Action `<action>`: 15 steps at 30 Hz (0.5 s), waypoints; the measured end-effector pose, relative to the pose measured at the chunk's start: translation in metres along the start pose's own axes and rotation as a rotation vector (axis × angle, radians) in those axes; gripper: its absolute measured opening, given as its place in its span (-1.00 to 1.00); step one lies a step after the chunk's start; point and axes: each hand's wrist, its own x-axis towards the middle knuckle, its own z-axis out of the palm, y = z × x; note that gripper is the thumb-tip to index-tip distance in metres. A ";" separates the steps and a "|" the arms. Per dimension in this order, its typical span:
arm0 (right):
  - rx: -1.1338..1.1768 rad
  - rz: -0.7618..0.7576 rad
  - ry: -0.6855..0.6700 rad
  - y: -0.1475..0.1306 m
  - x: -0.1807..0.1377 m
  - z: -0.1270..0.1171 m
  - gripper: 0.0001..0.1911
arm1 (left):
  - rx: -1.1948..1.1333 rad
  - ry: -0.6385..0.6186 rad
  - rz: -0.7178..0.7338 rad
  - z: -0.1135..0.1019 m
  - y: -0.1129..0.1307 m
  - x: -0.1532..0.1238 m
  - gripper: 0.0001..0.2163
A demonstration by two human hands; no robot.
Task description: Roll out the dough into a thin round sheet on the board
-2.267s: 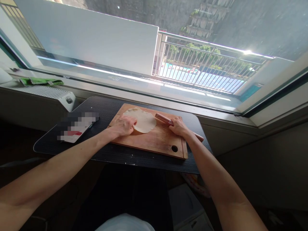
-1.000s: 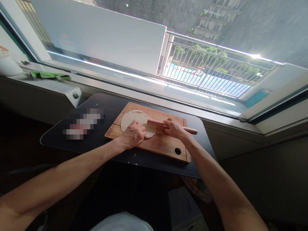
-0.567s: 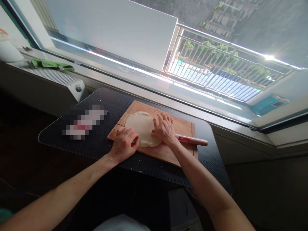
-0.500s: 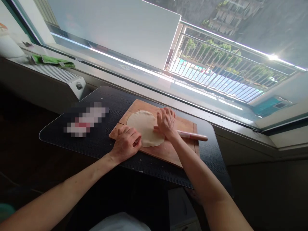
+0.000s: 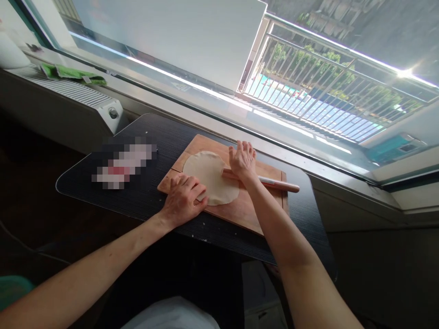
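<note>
A thin round sheet of dough (image 5: 209,176) lies on a wooden cutting board (image 5: 247,210). My left hand (image 5: 183,199) rests at the dough's near left edge with its fingers curled, pinching the rim. My right hand (image 5: 243,161) lies flat, fingers stretched out, pressing on a wooden rolling pin (image 5: 279,184) at the dough's right edge. The pin's right end sticks out past my wrist.
The board sits on a black ribbed table (image 5: 151,151) below a window sill. A blurred flat object (image 5: 125,164) lies on the table to the left. A white radiator (image 5: 68,91) with a green cloth (image 5: 73,73) stands at the far left.
My right hand has rolled the pin away across the dough's right side, fingers now stretched flat. My left hand has shifted along the dough's near edge. The view has swung left and down.
</note>
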 end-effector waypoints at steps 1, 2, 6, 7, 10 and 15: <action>0.006 0.018 -0.016 -0.001 0.003 0.000 -0.46 | 0.001 0.002 -0.001 0.000 0.000 0.000 -0.86; 0.008 0.010 -0.041 -0.001 0.000 -0.001 -0.45 | 0.001 0.002 -0.003 -0.001 0.000 0.000 -0.86; -0.035 -0.185 -0.103 0.001 -0.041 -0.004 -0.47 | -0.012 -0.016 -0.019 0.000 0.001 0.000 -0.89; -0.041 -0.206 -0.081 0.001 -0.044 -0.004 -0.47 | -0.014 -0.022 -0.025 0.001 0.001 0.000 -0.89; -0.001 -0.110 -0.045 0.000 -0.019 0.000 -0.47 | -0.001 -0.032 -0.029 0.001 0.000 -0.001 -0.88; 0.057 -0.033 -0.101 -0.001 -0.002 -0.001 -0.46 | 0.007 -0.034 -0.023 0.001 0.000 -0.001 -0.87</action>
